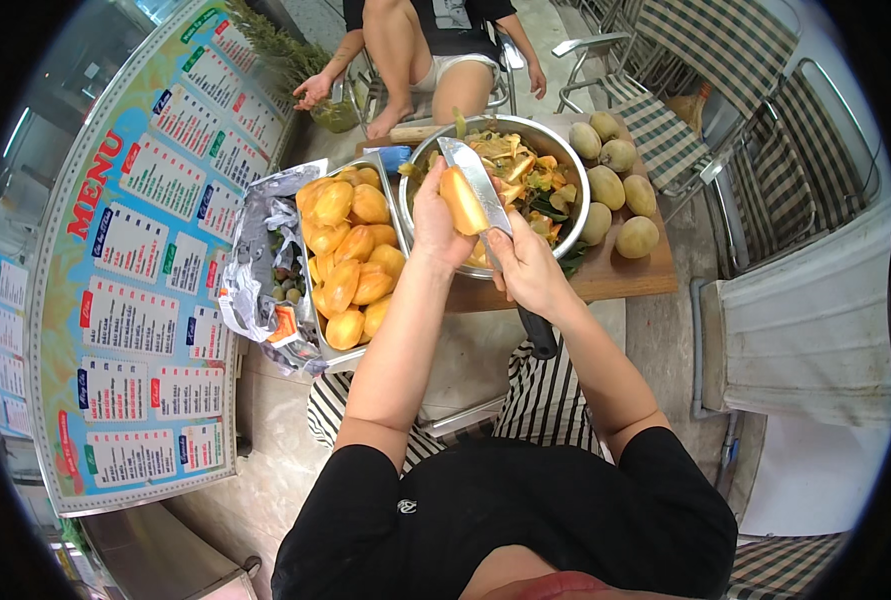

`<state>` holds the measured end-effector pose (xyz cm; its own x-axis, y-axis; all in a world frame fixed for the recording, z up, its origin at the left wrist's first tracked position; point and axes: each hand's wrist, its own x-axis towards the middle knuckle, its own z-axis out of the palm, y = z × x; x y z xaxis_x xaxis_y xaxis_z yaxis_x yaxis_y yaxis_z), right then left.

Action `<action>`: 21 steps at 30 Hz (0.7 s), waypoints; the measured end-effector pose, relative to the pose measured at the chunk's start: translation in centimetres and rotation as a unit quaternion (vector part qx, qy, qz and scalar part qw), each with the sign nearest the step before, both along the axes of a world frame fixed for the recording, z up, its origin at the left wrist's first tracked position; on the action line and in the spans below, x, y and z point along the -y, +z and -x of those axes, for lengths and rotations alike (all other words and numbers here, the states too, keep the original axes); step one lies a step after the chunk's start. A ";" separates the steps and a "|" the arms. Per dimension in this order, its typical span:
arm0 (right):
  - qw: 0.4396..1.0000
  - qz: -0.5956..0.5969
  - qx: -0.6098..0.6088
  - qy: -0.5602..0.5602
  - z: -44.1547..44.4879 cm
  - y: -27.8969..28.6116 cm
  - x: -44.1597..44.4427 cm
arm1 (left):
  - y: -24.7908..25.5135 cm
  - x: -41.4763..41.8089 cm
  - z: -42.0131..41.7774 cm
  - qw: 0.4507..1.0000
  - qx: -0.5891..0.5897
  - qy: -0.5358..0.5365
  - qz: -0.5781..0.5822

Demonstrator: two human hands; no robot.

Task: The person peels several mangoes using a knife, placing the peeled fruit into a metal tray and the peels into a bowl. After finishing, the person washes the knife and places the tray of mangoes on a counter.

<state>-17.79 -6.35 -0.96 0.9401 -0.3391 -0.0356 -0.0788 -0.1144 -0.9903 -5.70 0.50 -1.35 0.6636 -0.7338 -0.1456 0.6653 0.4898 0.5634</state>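
Note:
My left hand (438, 217) holds a yellow-orange fruit (462, 201), its flesh bared, over a large steel bowl (585, 196). In my right hand (524, 262) is a broad-bladed knife (477, 180) with a black handle, its blade lying along the fruit's right side. Peelings (516, 161) and some green leaves fill the bowl. To the left, a metal tray (394, 206) is heaped with peeled yellow fruits (354, 244). Several unpeeled, dull green-yellow fruits (605, 187) lie on the wooden table right of the bowl.
An open plastic bag (254, 262) with small fruits inside stands left of the tray. The wooden table (640, 277) carries the bowl. Another person (445, 60) sits beyond it, a hand near a potted plant (284, 60). Checked folding chairs (648, 127) stand right; a menu board (145, 262) stands left.

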 end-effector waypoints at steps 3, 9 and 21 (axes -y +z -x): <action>0.993 0.098 0.047 -0.054 0.0 -1.3 0.0 | 0.3 0.1 -0.2 0.999 -0.018 0.040 -0.006; 0.872 0.469 0.076 -0.118 0.5 -0.4 -1.3 | -0.6 0.7 0.0 0.989 -0.048 0.131 0.040; 0.848 0.517 0.054 -0.102 0.6 -0.4 -2.2 | -1.5 0.7 -0.4 0.983 -0.030 0.142 0.114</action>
<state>-18.34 -4.12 -1.40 0.8368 -0.2934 0.4622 -0.1175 -0.9208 -0.3719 -5.30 -0.23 -2.89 0.8416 -0.5384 -0.0433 0.5121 0.7698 0.3811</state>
